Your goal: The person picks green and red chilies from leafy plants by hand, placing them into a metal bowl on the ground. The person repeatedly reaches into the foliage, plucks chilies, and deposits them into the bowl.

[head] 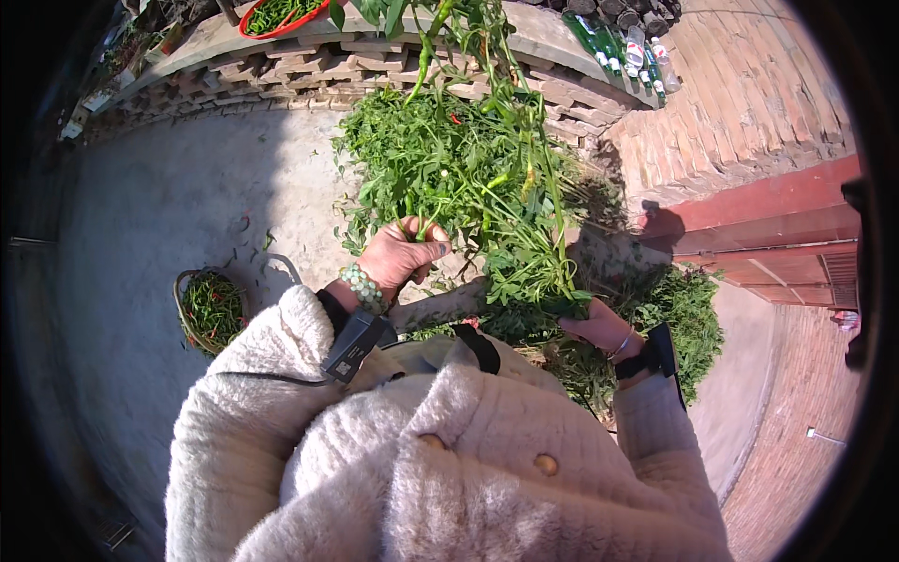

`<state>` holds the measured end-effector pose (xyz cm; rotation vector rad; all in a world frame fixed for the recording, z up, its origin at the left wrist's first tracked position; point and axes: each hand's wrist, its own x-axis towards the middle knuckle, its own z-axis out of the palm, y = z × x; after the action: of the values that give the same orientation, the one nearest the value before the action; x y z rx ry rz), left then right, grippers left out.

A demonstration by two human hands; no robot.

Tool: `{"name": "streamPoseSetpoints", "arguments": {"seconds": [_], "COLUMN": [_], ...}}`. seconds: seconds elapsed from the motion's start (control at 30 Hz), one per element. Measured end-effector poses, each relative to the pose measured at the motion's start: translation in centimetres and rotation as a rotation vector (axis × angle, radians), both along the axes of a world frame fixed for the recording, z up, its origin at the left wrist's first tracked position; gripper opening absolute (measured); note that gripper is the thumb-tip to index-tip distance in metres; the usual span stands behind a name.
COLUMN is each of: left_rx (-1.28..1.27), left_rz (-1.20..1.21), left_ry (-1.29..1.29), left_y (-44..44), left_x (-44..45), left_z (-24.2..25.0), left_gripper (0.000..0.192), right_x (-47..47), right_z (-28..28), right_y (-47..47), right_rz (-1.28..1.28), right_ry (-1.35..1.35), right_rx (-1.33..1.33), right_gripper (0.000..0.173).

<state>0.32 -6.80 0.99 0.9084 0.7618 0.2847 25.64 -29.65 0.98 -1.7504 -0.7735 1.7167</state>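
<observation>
My left hand (404, 256) has its fingers closed on green chili peppers (422, 228), whose ends stick out between thumb and fingers. My right hand (597, 328) grips the stems of an uprooted chili pepper plant (555, 204) at their lower end. The plant stretches up and away from that hand, with green pods hanging among its leaves. One long green chili (423, 63) hangs near its far end. Beneath and beyond my hands lies a heap of cut pepper plants (400, 140), showing a small red pod.
A basket of green and red chilies (211, 309) stands on the concrete at left, with loose pods beside it. A red basin (284, 17) of green chilies sits on the low brick wall (302, 67). Bottles (618, 53) lie at its right end. More greenery (674, 323) lies right, near a red door (765, 232).
</observation>
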Motion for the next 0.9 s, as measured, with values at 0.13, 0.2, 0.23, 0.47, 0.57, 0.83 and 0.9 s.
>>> {"name": "streamPoseSetpoints", "arguments": {"seconds": [0.13, 0.2, 0.23, 0.47, 0.57, 0.83, 0.9], "left_rx": [0.087, 0.038, 0.004, 0.000, -0.044, -0.135, -0.064], "left_rz": [0.201, 0.278, 0.272, 0.180, 0.112, 0.119, 0.204], "left_ry": [0.090, 0.009, 0.005, -0.043, -0.050, 0.015, 0.058], "left_y": [-1.5, -1.8, -1.7, -0.1, 0.6, 0.7, 0.4], "left_x": [3.1, 3.8, 3.8, 2.7, 2.0, 2.5, 3.2], "left_z": [0.3, 0.6, 0.7, 1.4, 1.4, 0.6, 0.2], "left_gripper": [0.015, 0.015, 0.015, 0.012, 0.011, 0.014, 0.014], "right_x": [-1.6, -2.1, -2.3, -2.3, -2.5, -1.9, -2.2], "right_z": [1.8, 2.5, 2.8, 2.4, 1.6, 2.4, 2.6], "right_y": [1.1, 1.5, 1.6, 1.7, 1.4, 1.8, 2.0], "right_rz": [0.059, 0.065, 0.067, 0.184, 0.035, 0.157, 0.144], "right_ry": [-0.058, -0.049, -0.054, -0.089, 0.017, 0.026, 0.078], "right_rx": [0.011, -0.020, -0.046, -0.149, 0.056, -0.064, -0.065], "right_gripper": [0.011, 0.014, 0.015, 0.025, 0.014, 0.025, 0.029]}}
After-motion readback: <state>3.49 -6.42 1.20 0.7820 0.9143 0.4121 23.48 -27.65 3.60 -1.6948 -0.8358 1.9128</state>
